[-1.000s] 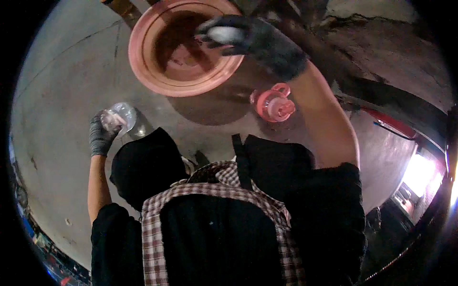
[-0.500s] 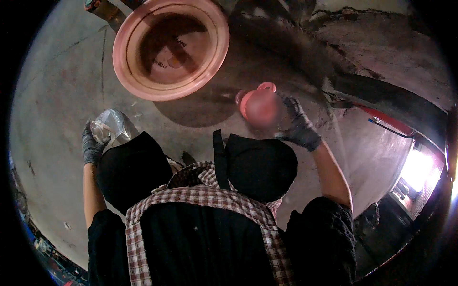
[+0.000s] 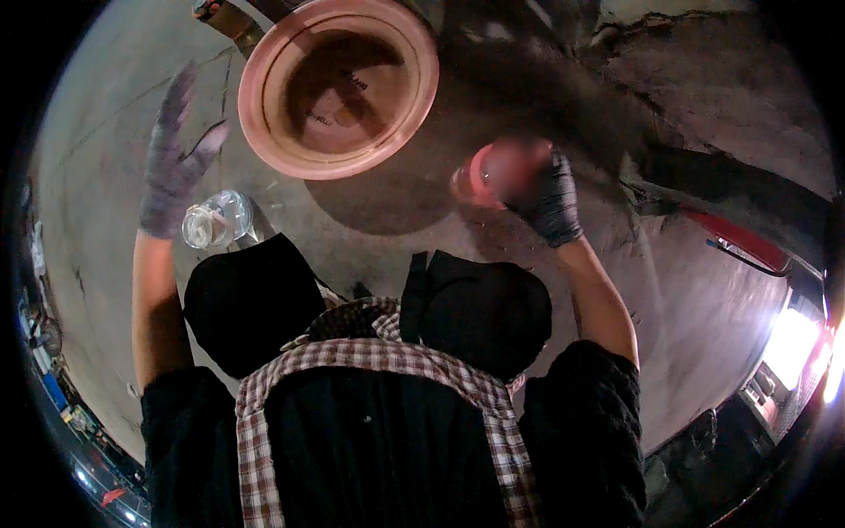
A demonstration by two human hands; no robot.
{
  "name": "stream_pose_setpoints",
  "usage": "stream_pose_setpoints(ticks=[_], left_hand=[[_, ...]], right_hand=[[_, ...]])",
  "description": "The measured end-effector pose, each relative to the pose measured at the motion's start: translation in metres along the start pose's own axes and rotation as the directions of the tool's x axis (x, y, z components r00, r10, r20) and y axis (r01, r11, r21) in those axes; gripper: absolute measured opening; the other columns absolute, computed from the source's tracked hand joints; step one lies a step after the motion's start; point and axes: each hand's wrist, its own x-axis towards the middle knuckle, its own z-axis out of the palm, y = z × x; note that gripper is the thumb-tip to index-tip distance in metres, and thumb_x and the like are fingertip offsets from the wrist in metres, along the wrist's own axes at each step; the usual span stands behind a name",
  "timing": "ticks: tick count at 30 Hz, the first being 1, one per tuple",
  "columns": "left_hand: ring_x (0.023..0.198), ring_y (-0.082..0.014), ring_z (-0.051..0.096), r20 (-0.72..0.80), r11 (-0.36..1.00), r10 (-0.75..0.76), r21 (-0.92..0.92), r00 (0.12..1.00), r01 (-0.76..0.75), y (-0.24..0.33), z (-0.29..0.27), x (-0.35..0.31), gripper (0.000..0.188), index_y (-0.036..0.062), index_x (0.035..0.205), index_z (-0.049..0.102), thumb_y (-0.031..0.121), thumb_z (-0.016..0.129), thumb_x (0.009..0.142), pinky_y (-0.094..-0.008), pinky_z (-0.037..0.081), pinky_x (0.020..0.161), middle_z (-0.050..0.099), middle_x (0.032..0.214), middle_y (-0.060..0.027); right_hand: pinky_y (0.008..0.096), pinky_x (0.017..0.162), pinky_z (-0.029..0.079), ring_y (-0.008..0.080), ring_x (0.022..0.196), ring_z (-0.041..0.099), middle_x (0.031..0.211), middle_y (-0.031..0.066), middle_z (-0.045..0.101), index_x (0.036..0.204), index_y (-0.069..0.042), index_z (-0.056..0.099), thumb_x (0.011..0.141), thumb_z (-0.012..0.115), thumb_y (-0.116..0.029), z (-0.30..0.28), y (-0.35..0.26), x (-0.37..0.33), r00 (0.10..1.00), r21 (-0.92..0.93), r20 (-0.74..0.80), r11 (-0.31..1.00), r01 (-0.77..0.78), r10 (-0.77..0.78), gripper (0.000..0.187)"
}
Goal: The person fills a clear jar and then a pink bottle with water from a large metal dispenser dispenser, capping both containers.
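My left hand (image 3: 179,167), in a grey glove, is raised with its fingers stretched out and thumb apart, holding nothing. Just beside its wrist a clear plastic bottle (image 3: 236,214) with a whitish top stands on the floor. On the other side, my gloved right hand (image 3: 553,204) is closed around the side of a small pink-red container (image 3: 481,179). A blur covers the container's top, so its exact kind and the fingertips do not show. Ahead of me, between the hands, sits a wide pink basin (image 3: 264,151) with dark marks on its inner bottom.
A brownish cylindrical object (image 3: 231,21) lies behind the basin at the far left. A dark curved edge with a red part (image 3: 738,239) runs along the right. Grey concrete floor (image 3: 378,207) lies under everything; a bright light (image 3: 792,346) glares at the far right.
My left hand has let go of the clear bottle and moved up and away from it, fingers spread. My right hand has closed around the pink container. The view has shifted slightly.
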Motion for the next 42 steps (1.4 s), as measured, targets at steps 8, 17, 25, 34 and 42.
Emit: stream_pose_setpoints(ticks=[8,17,25,34,42], left_hand=[[0.127,-0.0240,0.039,0.426,0.949,0.129,-0.314,0.896,0.012,0.078,0.089,0.056,0.088,0.0058,0.139,0.029,0.028,0.077,0.069,-0.0357,0.032,0.106,0.040,0.137,-0.0142],[0.110,-0.0335,0.052,0.107,0.928,0.308,-0.252,0.945,-0.274,0.158,0.151,0.093,0.112,0.0023,0.135,0.031,0.042,0.087,0.047,-0.0384,0.041,0.097,0.048,0.126,-0.0195],[0.115,-0.0300,0.050,-0.018,0.879,0.306,-0.379,0.952,-0.290,0.153,0.119,0.097,0.110,0.0016,0.132,0.033,0.042,0.088,0.046,-0.0350,0.039,0.099,0.048,0.124,-0.0181],[0.113,-0.0292,0.051,-0.181,0.801,0.330,-0.466,0.926,-0.376,0.134,0.081,0.090,0.103,0.0041,0.129,0.037,0.037,0.089,0.046,-0.0373,0.041,0.097,0.051,0.122,-0.0162],[0.119,-0.0258,0.045,-0.012,0.740,0.229,-0.647,0.973,-0.182,0.145,0.071,0.078,0.114,0.0059,0.135,0.030,0.032,0.091,0.043,-0.0383,0.034,0.103,0.046,0.129,-0.0128]], right_hand=[[0.0275,0.084,0.045,0.0143,0.093,0.053,0.102,0.0034,0.055,0.108,-0.004,0.049,0.065,0.082,-0.022,-0.118,0.019,0.051,0.968,0.513,-0.203,0.858,-0.024,0.149,0.057],[0.0292,0.082,0.046,0.0154,0.090,0.055,0.097,0.0052,0.058,0.106,0.000,0.051,0.071,0.076,-0.020,-0.199,-0.095,0.106,0.977,0.427,-0.199,0.904,0.014,0.079,0.048],[0.0349,0.071,0.049,0.0273,0.079,0.061,0.086,0.0176,0.061,0.098,0.003,0.054,0.060,0.082,-0.038,-0.172,-0.147,0.133,0.969,-0.035,-0.205,0.990,0.135,-0.139,0.062],[0.0340,0.079,0.047,0.0268,0.085,0.058,0.094,0.0138,0.058,0.102,0.001,0.053,0.064,0.080,-0.027,-0.175,-0.222,0.136,0.926,0.026,-0.262,0.957,0.288,-0.271,0.055],[0.0352,0.082,0.047,0.0269,0.093,0.059,0.102,0.0165,0.058,0.115,0.002,0.049,0.064,0.079,-0.030,-0.186,-0.233,0.127,0.878,-0.066,-0.226,0.906,0.418,-0.421,0.068]])
